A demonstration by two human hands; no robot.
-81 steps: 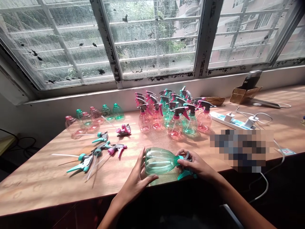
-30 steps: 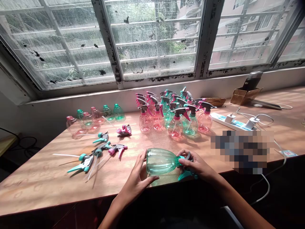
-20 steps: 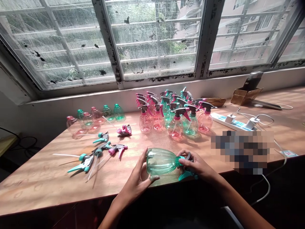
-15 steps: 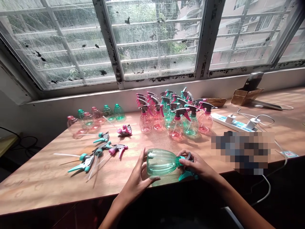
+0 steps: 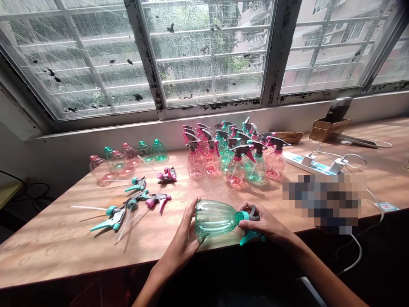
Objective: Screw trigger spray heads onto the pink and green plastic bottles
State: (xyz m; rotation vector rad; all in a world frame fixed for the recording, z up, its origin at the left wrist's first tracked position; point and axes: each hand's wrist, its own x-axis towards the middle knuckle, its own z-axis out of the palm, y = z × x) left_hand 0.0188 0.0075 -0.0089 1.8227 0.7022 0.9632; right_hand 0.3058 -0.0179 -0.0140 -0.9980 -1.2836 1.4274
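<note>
A clear green spray bottle (image 5: 215, 219) lies sideways in the air over the table's front edge, its base to the left. My left hand (image 5: 188, 228) cups that base, thumb underneath and fingers along the far side. At the neck, my right hand (image 5: 258, 221) is closed on the green and grey trigger sprayer (image 5: 246, 216); its green trigger points down below my fingers. Loose trigger sprayers with white tubes, such as a green one (image 5: 111, 216) and a pink one (image 5: 156, 200), lie to the left of my hands.
Several spray bottles with sprayers fitted (image 5: 236, 170) stand in a group at the back middle. Open-topped green and pink bottles (image 5: 119, 164) stand at the back left. On the right are a white power strip (image 5: 315, 164), cables, a small cardboard box (image 5: 330, 129) and a blurred-out patch.
My left hand has turned around the bottle's base, its thumb now tucked beneath. My right fingers have shifted on the sprayer, showing more of its green collar. The bottle has moved slightly left.
</note>
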